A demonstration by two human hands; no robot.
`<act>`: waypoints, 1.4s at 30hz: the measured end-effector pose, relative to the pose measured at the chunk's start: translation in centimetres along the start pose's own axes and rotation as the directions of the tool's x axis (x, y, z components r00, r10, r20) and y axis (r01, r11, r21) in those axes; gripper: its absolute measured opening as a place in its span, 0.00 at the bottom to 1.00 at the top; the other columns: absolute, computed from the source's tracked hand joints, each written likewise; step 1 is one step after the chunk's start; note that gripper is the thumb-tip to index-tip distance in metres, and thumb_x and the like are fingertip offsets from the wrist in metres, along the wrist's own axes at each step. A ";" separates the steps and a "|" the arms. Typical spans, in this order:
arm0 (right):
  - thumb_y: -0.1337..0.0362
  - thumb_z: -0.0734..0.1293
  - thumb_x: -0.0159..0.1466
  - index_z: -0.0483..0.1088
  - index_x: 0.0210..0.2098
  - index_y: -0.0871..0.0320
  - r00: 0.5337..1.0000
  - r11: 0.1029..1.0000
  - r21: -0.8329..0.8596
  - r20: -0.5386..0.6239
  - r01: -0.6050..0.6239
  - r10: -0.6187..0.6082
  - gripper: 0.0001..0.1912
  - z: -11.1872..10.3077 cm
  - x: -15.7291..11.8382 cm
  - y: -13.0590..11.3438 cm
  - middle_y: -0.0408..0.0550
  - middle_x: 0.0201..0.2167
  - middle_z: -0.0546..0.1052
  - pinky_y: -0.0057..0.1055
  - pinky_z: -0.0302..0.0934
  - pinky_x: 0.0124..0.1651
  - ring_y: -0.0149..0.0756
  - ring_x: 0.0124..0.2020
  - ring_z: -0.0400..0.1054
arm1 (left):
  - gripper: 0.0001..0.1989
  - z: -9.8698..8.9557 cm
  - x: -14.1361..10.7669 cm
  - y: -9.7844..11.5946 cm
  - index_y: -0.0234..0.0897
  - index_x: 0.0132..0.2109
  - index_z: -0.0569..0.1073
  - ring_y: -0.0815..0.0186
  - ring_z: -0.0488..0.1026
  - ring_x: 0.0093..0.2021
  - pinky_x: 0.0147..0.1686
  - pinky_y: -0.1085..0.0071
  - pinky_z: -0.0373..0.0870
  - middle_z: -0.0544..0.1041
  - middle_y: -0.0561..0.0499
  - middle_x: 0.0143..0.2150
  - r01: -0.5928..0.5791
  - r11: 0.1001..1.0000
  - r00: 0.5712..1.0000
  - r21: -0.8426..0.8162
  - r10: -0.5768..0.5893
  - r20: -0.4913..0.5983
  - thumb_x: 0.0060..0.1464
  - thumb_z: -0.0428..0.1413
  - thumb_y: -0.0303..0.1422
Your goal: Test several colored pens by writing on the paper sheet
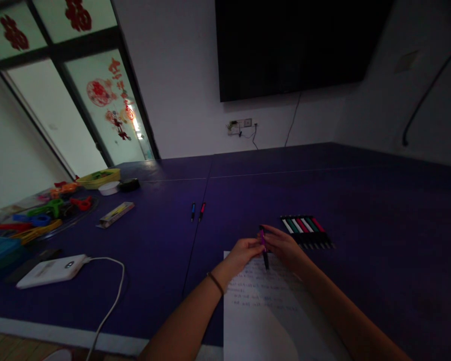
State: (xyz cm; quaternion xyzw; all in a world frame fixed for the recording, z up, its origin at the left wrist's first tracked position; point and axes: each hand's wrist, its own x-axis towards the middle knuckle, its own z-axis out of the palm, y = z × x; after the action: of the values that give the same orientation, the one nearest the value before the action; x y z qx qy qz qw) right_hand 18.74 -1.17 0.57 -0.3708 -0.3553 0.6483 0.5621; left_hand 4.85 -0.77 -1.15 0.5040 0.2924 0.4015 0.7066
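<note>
Both my hands meet over the top of a white sheet of paper (257, 321) with handwriting on it. Between them is a purple and black pen (265, 254), its black end toward me. My left hand (245, 252) pinches the pen from the left, and a brown band circles that wrist. My right hand (283, 245) has its fingers closed around the pen's upper part. Just right of my right hand lies a row of several pens (306, 230) in white, green, red and black. A blue pen (193, 212) and a red pen (202, 211) lie apart, farther left.
On the purple table (154, 260), a white power bank (54, 271) with a cable sits at left. Beyond it are a small box (116, 214), colourful scissors and tools, a yellow basket (98, 178) and tape rolls. A black screen (296, 45) hangs on the wall.
</note>
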 end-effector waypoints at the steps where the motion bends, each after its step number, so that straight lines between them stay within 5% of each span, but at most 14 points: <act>1: 0.66 0.73 0.39 0.69 0.35 0.57 1.000 1.000 0.016 -0.017 0.011 -0.011 0.22 -0.2 0.2 0.1 0.44 0.27 0.76 0.26 0.62 0.32 0.30 0.28 0.69 | 0.18 0.0 0.0 0.0 0.31 0.37 0.74 0.70 0.66 0.32 0.35 0.72 0.58 0.73 0.48 0.33 0.005 1.000 1.000 0.004 -0.005 0.008 0.37 0.60 0.37; 9: 0.66 0.72 0.42 0.65 0.41 0.56 0.999 1.000 0.031 -0.040 0.007 -0.005 0.25 -0.7 0.4 0.4 0.46 0.29 0.75 0.29 0.63 0.35 0.34 0.31 0.70 | 0.21 0.0 -0.4 0.5 0.31 0.41 0.73 0.65 0.69 0.35 0.40 0.69 0.61 0.74 0.45 0.35 0.053 0.998 0.995 -0.045 -0.049 0.088 0.37 0.61 0.35; 19: 0.65 0.58 0.59 0.65 0.40 0.55 0.994 0.994 0.062 -0.061 -0.086 0.090 0.10 -0.4 0.5 0.0 0.49 0.32 0.75 0.35 0.62 0.39 0.35 0.33 0.70 | 0.20 0.0 -0.5 0.8 0.31 0.39 0.73 0.68 0.70 0.30 0.37 0.69 0.64 0.74 0.46 0.33 0.073 0.993 0.996 -0.093 -0.068 0.059 0.34 0.62 0.31; 25: 0.57 0.50 0.63 0.64 0.41 0.56 0.975 0.975 0.125 -0.102 -0.183 0.196 0.16 0.1 0.3 -0.8 0.51 0.32 0.75 0.35 0.60 0.43 0.34 0.34 0.70 | 0.21 0.0 -0.3 0.6 0.31 0.40 0.73 0.70 0.69 0.29 0.36 0.70 0.64 0.74 0.47 0.32 0.080 0.990 0.996 -0.115 -0.076 0.040 0.33 0.62 0.30; 42: 0.51 0.46 0.61 0.65 0.40 0.57 0.996 0.996 0.024 -0.027 -0.081 0.082 0.24 -0.9 0.8 0.0 0.56 0.38 0.74 0.39 0.59 0.44 0.38 0.39 0.69 | 0.18 0.0 -0.4 0.7 0.31 0.36 0.73 0.66 0.71 0.30 0.37 0.67 0.63 0.75 0.47 0.31 0.080 0.990 0.997 -0.117 -0.079 0.015 0.35 0.62 0.35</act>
State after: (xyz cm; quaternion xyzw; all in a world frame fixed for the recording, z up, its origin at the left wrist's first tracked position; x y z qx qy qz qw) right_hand 19.46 -0.38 0.10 -0.3874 -0.3245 0.6697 0.5442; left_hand 4.50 -1.02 -0.51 0.4514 0.2843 0.3871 0.7520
